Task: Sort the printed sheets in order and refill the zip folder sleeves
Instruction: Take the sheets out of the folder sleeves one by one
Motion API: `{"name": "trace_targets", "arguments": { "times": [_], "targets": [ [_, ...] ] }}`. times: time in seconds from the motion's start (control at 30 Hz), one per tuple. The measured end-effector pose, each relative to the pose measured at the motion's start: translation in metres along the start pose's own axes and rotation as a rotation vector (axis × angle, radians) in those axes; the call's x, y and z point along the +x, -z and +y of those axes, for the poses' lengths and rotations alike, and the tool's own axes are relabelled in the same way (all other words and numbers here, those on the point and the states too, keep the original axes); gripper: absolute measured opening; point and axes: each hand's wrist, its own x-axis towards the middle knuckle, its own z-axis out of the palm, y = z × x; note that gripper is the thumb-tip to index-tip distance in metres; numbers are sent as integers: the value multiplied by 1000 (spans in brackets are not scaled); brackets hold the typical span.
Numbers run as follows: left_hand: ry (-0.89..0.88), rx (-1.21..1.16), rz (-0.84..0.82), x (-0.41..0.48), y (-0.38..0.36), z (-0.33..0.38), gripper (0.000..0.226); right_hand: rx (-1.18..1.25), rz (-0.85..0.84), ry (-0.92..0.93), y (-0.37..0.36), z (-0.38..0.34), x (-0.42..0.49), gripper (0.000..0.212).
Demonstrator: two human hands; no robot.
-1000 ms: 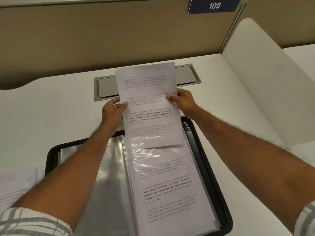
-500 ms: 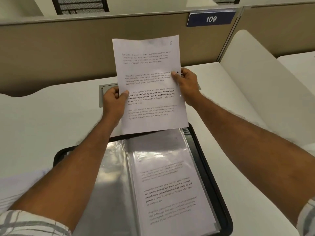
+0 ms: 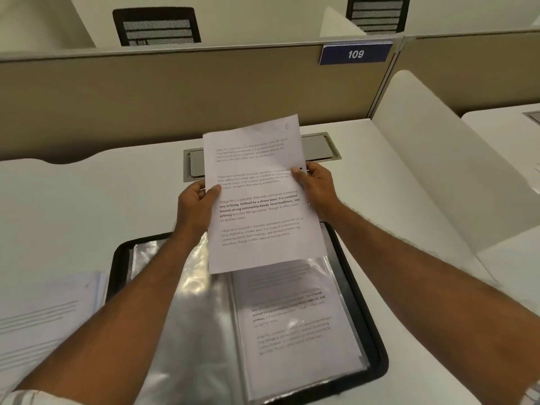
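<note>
A white desk (image 3: 87,206) fills the view, backed at the far side by a beige partition panel (image 3: 175,97), with a white side divider (image 3: 438,171) on the right. A black zip folder (image 3: 118,258) lies open on the near middle of the desk. Its left clear sleeve (image 3: 198,331) is shiny, and its right sleeve (image 3: 295,323) has a printed page inside. A loose stack of sheets (image 3: 43,317) lies just left of the folder. One printed sheet (image 3: 263,206) is held upright above the folder's far edge. The left hand (image 3: 194,209) pinches its left edge and the right hand (image 3: 317,191) pinches its right edge, each with the thumb in front. Behind the sheet is a grey cable hatch (image 3: 321,147). A blue plate (image 3: 355,54) reading 109 sits on the partition. A handwritten 6 (image 3: 287,126) marks the sheet's top right corner.
</note>
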Motion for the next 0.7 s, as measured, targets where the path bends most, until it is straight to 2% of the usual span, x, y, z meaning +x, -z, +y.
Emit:
{"name": "trace_targets", "arguments": {
  "times": [0.13, 0.33, 0.47, 0.7],
  "targets": [
    [-7, 15, 25, -23, 17, -5, 13, 11, -36, -38, -12, 6, -29, 18],
    [24, 83, 49, -51, 55, -23, 13, 66, -63, -145, -34, 21, -68, 16],
    [61, 88, 74, -78, 89, -39, 19, 0, -157, -237, -52, 37, -94, 24],
    [117, 131, 139, -121, 162, -60, 15, -126, -362, -381, -101, 48, -137, 18]
  ]
}}
